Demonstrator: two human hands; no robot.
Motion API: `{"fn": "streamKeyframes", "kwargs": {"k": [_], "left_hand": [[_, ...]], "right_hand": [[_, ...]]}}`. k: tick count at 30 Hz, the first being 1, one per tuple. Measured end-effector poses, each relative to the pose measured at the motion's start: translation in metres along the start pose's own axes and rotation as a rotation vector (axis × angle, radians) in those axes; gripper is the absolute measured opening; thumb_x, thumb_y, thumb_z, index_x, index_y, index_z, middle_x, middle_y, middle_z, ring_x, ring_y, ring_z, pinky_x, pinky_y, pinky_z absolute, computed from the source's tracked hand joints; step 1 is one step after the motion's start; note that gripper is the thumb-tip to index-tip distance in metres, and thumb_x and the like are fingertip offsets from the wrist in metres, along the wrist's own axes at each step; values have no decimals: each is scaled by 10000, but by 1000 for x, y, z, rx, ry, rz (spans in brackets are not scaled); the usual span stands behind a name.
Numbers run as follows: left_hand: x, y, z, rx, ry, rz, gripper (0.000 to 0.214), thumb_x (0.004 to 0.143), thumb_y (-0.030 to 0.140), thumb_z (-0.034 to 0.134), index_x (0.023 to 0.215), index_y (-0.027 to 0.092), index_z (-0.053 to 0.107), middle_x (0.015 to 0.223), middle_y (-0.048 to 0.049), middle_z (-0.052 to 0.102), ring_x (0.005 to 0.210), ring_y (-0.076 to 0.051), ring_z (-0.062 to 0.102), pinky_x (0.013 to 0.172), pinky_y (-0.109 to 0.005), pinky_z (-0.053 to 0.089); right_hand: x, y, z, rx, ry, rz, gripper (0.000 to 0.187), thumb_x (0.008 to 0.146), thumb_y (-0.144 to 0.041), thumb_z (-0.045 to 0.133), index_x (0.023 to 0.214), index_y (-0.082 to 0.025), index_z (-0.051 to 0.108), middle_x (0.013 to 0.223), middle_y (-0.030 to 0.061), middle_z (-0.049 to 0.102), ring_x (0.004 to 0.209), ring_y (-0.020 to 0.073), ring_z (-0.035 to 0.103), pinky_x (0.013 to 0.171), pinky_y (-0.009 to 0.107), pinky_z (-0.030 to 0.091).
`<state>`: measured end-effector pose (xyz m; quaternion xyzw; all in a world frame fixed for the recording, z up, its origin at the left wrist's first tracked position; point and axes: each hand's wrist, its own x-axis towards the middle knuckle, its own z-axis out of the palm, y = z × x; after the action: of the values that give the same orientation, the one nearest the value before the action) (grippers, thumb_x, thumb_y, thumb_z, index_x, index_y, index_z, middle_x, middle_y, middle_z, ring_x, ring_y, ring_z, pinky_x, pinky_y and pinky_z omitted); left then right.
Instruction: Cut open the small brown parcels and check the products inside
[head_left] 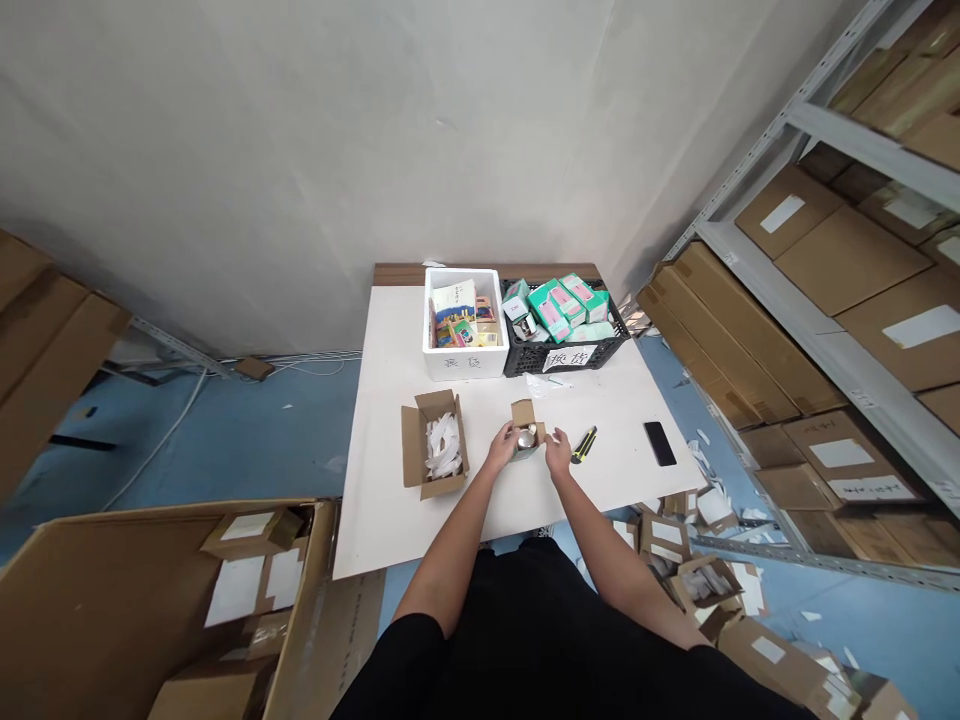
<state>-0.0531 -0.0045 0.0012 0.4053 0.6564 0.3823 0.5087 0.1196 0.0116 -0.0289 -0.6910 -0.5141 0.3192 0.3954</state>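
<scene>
A small box [523,411] with its cardboard flaps raised stands on the white table in front of me. Something round and shiny shows inside it, too small to identify. My left hand [504,445] grips the box's left side. On the opposite side, the fingers of my right hand [557,452] are closed at the right flap. A yellow and black utility knife [583,445] lies just right of my right hand. To the left of the small box, an open carton [414,446] holds crumpled white paper [443,446].
A white foam box [465,366] of booklets and packets and a black crate [525,362] of green-and-pink boxes stand at the back of the table [390,540]. A phone [660,443] lies at right. Shelves [825,325] and a large carton [322,560] flank the table.
</scene>
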Motion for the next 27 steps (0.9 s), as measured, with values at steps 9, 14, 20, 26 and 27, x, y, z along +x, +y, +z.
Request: {"fn": "streamKeyframes", "kwargs": {"k": [9, 14, 20, 26, 27], "left_hand": [[11, 0, 0, -20, -6, 104, 531, 819, 111, 595, 1331, 253, 598, 1368, -59, 689, 1251, -198, 642, 1089, -360, 494], [7, 6, -8, 117, -52, 233, 434, 769, 45, 559, 1131, 254, 674, 1369, -53, 652, 1320, -209, 592, 1071, -357, 513], [-8, 2, -15, 232, -133, 308, 529, 732, 72, 706, 1225, 260, 682, 1553, -87, 523, 1493, -265, 447, 1169, -415, 454], [-11, -4, -17, 235, -155, 281, 485, 816, 68, 643, 1261, 258, 669, 1607, -93, 471, 1531, -231, 399, 1151, -375, 470], [-11, -6, -17, 235, -162, 295, 509, 804, 62, 653, 1275, 256, 661, 1602, -96, 476, 1533, -231, 396, 1163, -372, 457]], "right_hand": [[-10, -12, 1, 67, -294, -152, 423, 906, -411, 536, 1234, -219, 722, 1269, 113, 741, 1105, 255, 706, 960, 391, 558], [-10, -18, -8, -207, -355, -216, 271, 892, -325, 571, 1071, -262, 764, 1099, 65, 777, 1053, 264, 703, 969, 408, 543], [-7, -17, -15, 102, -416, -143, 269, 797, -292, 601, 1022, -235, 735, 1044, 59, 776, 1014, 270, 709, 925, 404, 556], [-13, -14, -20, 206, -337, -124, 410, 806, -332, 655, 1202, -228, 671, 1239, 108, 726, 1148, 264, 678, 922, 400, 575], [-13, -15, -20, 181, -356, -145, 401, 824, -340, 651, 1210, -235, 672, 1262, 107, 716, 1157, 261, 671, 914, 396, 579]]}}
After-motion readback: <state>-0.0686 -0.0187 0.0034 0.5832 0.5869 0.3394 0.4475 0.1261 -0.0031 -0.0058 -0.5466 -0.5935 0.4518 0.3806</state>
